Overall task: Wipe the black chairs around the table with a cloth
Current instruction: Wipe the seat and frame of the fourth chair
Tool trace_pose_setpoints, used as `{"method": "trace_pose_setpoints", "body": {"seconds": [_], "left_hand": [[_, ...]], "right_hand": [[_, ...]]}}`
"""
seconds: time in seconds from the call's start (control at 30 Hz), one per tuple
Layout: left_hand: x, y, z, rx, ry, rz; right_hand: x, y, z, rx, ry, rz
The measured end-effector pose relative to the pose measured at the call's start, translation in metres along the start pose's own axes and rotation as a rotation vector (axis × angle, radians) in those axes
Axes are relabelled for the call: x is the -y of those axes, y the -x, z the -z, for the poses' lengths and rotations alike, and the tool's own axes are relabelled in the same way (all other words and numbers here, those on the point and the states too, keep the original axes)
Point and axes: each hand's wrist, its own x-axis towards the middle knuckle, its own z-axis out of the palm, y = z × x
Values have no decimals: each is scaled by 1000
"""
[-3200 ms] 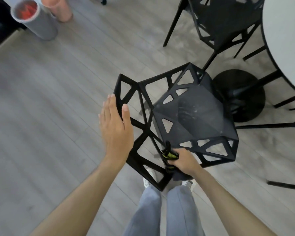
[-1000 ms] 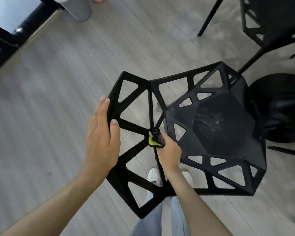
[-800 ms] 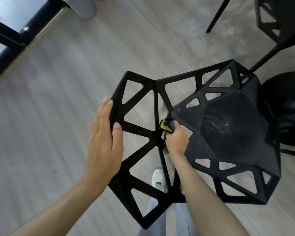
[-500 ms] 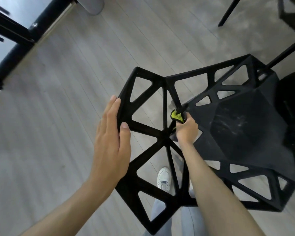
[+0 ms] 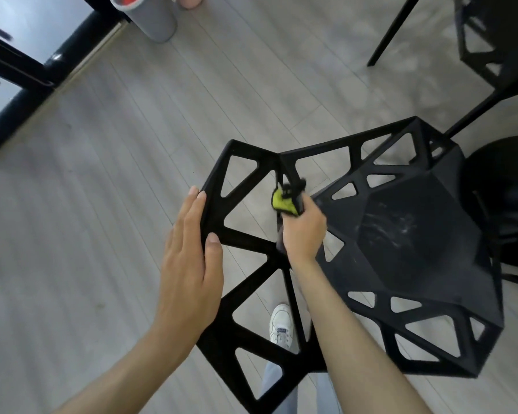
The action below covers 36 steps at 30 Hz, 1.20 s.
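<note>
A black chair (image 5: 407, 234) with triangular cut-outs fills the middle and right; its seat carries pale smears. My left hand (image 5: 189, 258) lies flat with straight fingers against the outer edge of the chair's backrest. My right hand (image 5: 304, 228) grips a bunched yellow-green and black cloth (image 5: 283, 200) and presses it on a strut of the backrest, just below the upper corner where the struts meet. Part of the cloth is hidden inside my fist.
A second black chair (image 5: 491, 40) stands at the upper right, with a round black table base (image 5: 503, 201) at the right edge. A grey cylindrical bin (image 5: 150, 16) sits at the top, a black frame (image 5: 18, 70) upper left. My white shoe (image 5: 280, 324) shows through the backrest.
My right hand has slid the cloth up the backrest strut, from its lower end towards the upper corner. My left hand has stayed flat on the backrest edge.
</note>
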Motion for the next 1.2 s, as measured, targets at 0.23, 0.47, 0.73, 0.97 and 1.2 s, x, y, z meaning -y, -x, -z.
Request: {"method": "trace_pose_setpoints", "body": {"seconds": [0.23, 0.47, 0.73, 0.97, 1.2], "left_hand": [[1, 0, -1, 4, 7, 7], [1, 0, 1, 5, -6, 24], [-4, 0, 1, 23, -3, 23], [-2, 2, 1, 8, 63, 40], [-2, 2, -1, -11, 46, 34]], "right_hand": [[-4, -13, -6, -4, 16, 78], [-35, 22, 19, 185, 77, -46], [42, -51, -15, -18, -41, 251], [-48, -42, -6, 31, 140, -123], [-14, -42, -26, -102, -99, 46]]}}
